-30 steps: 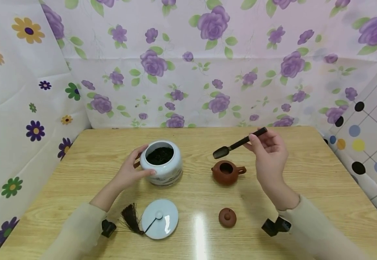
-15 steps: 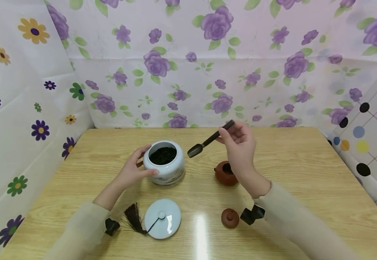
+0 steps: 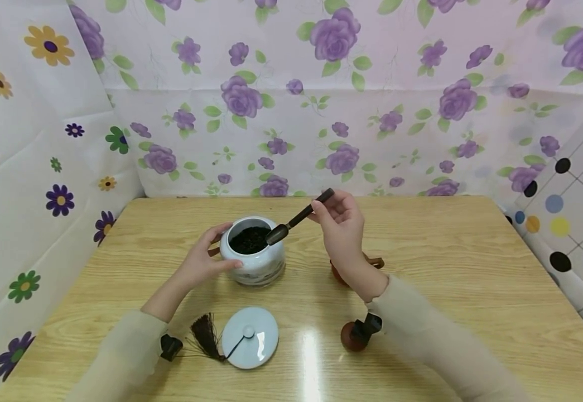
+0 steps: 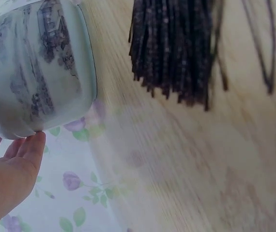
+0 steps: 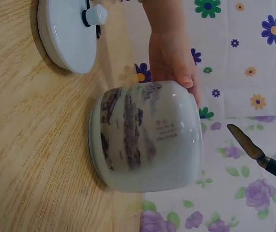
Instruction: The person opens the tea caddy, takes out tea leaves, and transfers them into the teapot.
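Observation:
My left hand (image 3: 203,263) holds a white porcelain jar (image 3: 261,268) by its left side, thumb in front and fingers behind. Dark tea leaves (image 3: 246,241) lie inside the jar. Between thumb and fingers, my right hand (image 3: 343,229) pinches the dark handle of a small scoop (image 3: 300,216). The scoop's bowl, tilted down to the left, overlaps the jar's right rim in the head view. In the right wrist view the scoop (image 5: 247,142) appears apart from the jar (image 5: 143,135), beyond its mouth. A brown clay teapot (image 3: 338,274) is partly hidden behind my right hand.
The jar's pale lid (image 3: 258,346) with a dark tassel (image 3: 205,336) lies in front of the jar. The teapot's brown lid (image 3: 350,341) is partly covered by the right wrist camera. Flowered cloth (image 3: 291,134) borders the back of the wooden table (image 3: 422,335).
My right hand has carried the scoop leftward from above the teapot to the jar's right rim, now covering much of the teapot. My left hand has stayed on the jar.

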Demonstrator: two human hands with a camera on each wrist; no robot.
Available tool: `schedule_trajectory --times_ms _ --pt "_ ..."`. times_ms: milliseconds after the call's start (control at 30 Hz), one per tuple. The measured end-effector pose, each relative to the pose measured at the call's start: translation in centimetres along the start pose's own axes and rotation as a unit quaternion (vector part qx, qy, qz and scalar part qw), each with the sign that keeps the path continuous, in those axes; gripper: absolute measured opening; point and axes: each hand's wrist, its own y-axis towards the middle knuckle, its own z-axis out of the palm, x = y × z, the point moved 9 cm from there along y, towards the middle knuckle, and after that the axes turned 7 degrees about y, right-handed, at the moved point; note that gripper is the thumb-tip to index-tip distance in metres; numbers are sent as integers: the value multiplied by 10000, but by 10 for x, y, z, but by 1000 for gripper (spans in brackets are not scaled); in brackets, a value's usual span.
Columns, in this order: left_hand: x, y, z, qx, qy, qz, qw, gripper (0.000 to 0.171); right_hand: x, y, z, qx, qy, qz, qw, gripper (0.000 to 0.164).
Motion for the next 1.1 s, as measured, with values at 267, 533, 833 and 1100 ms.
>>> schedule_trajectory --times_ms 267,533,833,1100 --pt "-2 0 -1 14 14 16 10000 84 -12 3 17 345 -99 -71 9993 18" --pt "-2 0 -2 -17 71 28 10000 84 -25 5 38 667 -405 -153 9968 18" --pt "-3 0 -1 -66 -1 -11 10000 83 -35 1 50 895 -1116 -408 9889 17" --pt "-1 0 -2 -74 -7 -37 10000 83 -41 -3 58 1179 -1608 -682 9775 17"
